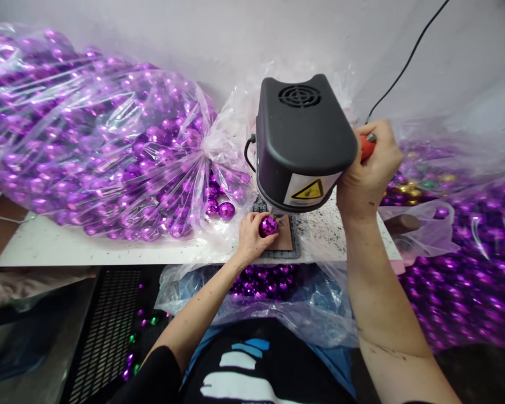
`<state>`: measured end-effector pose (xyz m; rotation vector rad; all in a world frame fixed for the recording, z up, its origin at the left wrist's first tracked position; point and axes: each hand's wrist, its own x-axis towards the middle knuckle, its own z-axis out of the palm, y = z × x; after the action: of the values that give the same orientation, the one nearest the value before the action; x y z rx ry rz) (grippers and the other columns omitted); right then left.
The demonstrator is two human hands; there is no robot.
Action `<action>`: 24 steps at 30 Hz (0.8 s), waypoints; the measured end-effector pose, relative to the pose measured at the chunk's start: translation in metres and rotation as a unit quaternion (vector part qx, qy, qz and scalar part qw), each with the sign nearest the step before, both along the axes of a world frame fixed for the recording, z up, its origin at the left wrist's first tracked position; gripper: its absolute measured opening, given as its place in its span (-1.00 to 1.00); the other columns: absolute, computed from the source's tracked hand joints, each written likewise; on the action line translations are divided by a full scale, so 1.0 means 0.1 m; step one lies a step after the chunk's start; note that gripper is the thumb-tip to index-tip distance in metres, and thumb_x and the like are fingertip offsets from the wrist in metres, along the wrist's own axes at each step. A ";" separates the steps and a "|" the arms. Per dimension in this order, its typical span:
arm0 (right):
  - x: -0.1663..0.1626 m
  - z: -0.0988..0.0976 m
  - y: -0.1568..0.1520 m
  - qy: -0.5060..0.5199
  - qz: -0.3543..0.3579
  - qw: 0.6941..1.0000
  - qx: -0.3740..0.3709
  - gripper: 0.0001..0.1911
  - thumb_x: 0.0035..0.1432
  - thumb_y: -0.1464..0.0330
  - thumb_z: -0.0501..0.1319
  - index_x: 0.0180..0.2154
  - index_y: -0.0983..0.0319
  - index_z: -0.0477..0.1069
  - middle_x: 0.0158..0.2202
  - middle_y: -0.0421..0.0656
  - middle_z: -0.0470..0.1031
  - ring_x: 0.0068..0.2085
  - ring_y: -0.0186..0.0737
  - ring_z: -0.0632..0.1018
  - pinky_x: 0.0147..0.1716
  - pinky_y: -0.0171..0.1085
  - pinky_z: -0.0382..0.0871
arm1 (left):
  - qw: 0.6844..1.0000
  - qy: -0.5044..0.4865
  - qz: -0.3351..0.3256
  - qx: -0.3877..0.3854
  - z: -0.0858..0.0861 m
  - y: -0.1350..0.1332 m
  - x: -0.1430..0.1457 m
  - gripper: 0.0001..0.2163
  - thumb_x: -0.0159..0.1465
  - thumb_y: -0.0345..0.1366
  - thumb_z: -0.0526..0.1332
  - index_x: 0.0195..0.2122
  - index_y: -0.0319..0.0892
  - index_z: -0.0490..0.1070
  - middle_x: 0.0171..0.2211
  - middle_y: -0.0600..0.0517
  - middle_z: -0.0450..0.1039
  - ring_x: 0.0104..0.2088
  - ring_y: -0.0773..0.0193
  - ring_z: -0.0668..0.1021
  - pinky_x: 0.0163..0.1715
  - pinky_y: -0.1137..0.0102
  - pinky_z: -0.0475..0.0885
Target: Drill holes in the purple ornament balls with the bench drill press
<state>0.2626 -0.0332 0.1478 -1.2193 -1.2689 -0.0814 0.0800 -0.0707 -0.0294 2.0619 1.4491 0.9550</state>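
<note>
My left hand (251,235) is closed round a shiny purple ball (268,225), holding it on the small base plate (287,242) under the black bench press machine (303,140). My right hand (368,171) is wrapped round the machine's red lever handle (366,147) at its right side. A yellow warning label (309,191) shows on the machine's front. The machine's head hides whatever sits directly above the ball.
A large clear bag of purple balls (92,134) lies on the white table (67,247) at left. More purple balls fill bags at right (467,269) and in my lap (265,280). A black cable (404,67) runs up the wall. A few balls lie on the floor grate (109,325).
</note>
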 end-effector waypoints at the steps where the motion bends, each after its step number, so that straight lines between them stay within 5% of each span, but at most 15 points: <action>1: 0.00 0.00 0.00 -0.001 -0.001 1.000 0.001 -0.58 0.30 0.04 0.13 -0.41 0.25 0.28 -0.53 -0.34 0.21 -0.46 -0.49 0.22 -0.40 -0.36 0.13 | 1.000 0.000 0.001 -0.008 0.00 0.00 0.02 -0.57 0.07 -0.35 0.47 -0.03 -0.10 0.45 -0.07 -0.03 0.43 0.01 0.05 0.48 0.05 0.17 0.38; 13: -0.03 0.00 0.00 0.024 0.001 1.000 0.003 -0.68 0.27 0.15 0.18 -0.42 0.22 0.25 -0.53 -0.30 0.21 -0.43 -0.43 0.21 -0.39 -0.34 0.12 | 0.997 -0.047 -0.035 -0.047 -0.08 0.07 0.11 -0.59 0.27 -0.15 0.34 0.10 -0.11 0.33 -0.03 -0.09 0.47 0.05 0.00 0.45 0.17 0.07 0.28; 19: -0.02 0.00 -0.01 0.020 0.002 1.000 0.002 -0.68 0.26 0.15 0.20 -0.41 0.23 0.27 -0.52 -0.30 0.20 -0.43 -0.43 0.20 -0.38 -0.33 0.11 | 0.999 0.019 -0.043 -0.009 -0.11 0.00 0.15 -0.54 0.26 -0.19 0.34 0.13 -0.14 0.26 0.01 -0.11 0.44 0.13 -0.03 0.44 0.35 -0.08 0.02; 24: -0.01 0.00 -0.01 0.011 0.006 1.000 0.003 -0.62 0.29 0.07 0.16 -0.41 0.21 0.23 -0.52 -0.30 0.19 -0.44 -0.44 0.18 -0.39 -0.34 0.10 | 0.998 0.011 -0.057 -0.012 -0.15 -0.05 0.09 -0.58 0.33 -0.13 0.29 0.13 -0.17 0.25 0.04 -0.14 0.43 0.12 0.00 0.44 0.28 0.01 0.15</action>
<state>0.2614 -0.0343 0.1474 -1.2044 -1.2569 -0.0628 0.0887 -0.0759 -0.0440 2.1174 1.3320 0.8685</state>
